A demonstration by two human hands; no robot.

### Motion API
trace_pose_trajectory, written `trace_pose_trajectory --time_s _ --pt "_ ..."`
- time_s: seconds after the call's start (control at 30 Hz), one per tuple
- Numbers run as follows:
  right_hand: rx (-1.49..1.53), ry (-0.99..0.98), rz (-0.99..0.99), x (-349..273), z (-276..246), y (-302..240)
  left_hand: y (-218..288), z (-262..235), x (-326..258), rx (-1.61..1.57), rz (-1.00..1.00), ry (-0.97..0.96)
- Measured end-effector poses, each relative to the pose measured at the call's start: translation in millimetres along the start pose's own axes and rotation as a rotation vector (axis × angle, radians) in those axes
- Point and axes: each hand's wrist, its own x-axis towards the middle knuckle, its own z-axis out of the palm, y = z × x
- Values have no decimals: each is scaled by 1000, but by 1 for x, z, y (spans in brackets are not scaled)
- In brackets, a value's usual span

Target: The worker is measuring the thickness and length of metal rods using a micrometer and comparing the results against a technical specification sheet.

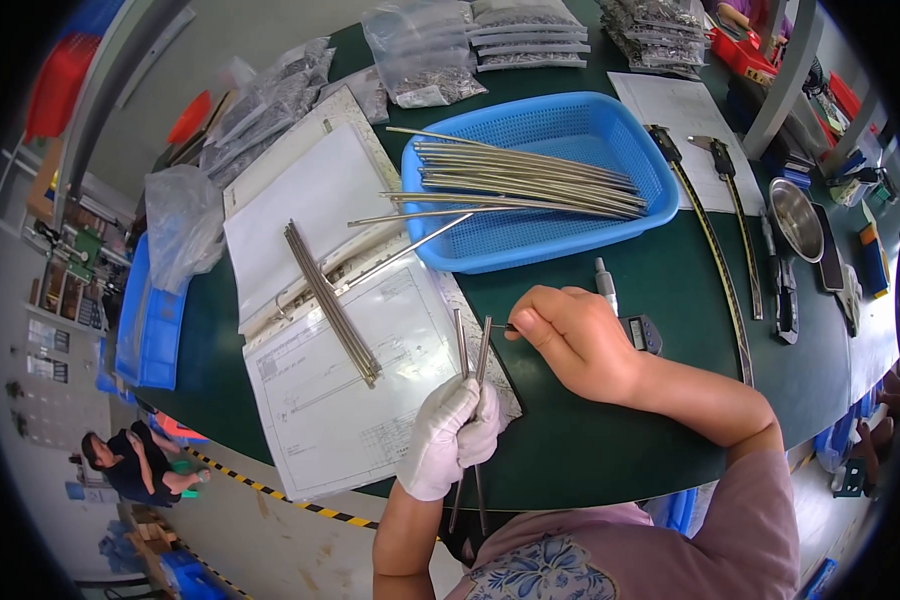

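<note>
My left hand point(448, 435), in a white glove, is closed round two slim metal rods point(484, 355) that stand nearly upright, their upper ends slightly apart. Close to those ends, my bare right hand point(582, 345) pinches a small, thin dark piece point(508, 327). Its tip points at the top of the right-hand rod; whether it touches or enters the rod cannot be made out. Partly behind my right hand lies a micrometer point(607, 284) with a digital display. A bundle of similar rods point(330, 305) rests across an open ring binder point(300, 215) showing a drawing sheet.
A blue perforated basket point(560, 250) holds many long rods, some jutting over its left rim. Calipers point(735, 195), a metal bowl point(796, 220) and a utility knife point(785, 300) lie at right. Bags of small parts point(530, 35) line the back. A person point(140, 460) sits at far left.
</note>
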Motion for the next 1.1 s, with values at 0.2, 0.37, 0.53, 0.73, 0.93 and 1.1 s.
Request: trace_pose_trajectory --time_s 0.2,0.37,0.53,0.73,0.93,1.1 --pt "-21 118 -106 -2 -3 0 1 1 -1 -41 10 3" --pt "-19 127 -127 -2 -5 0 1 -2 0 -60 3 -8" --pt "-56 54 -214 -4 -7 10 0 -3 1 -85 -14 -34" --pt "-82 165 -172 -1 -2 4 3 -3 1 -83 -24 -38" --pt "-85 156 -194 -3 2 3 4 -4 0 -73 -30 -38" --pt "-87 -14 -143 -5 -8 5 4 -5 0 -91 -37 -40"
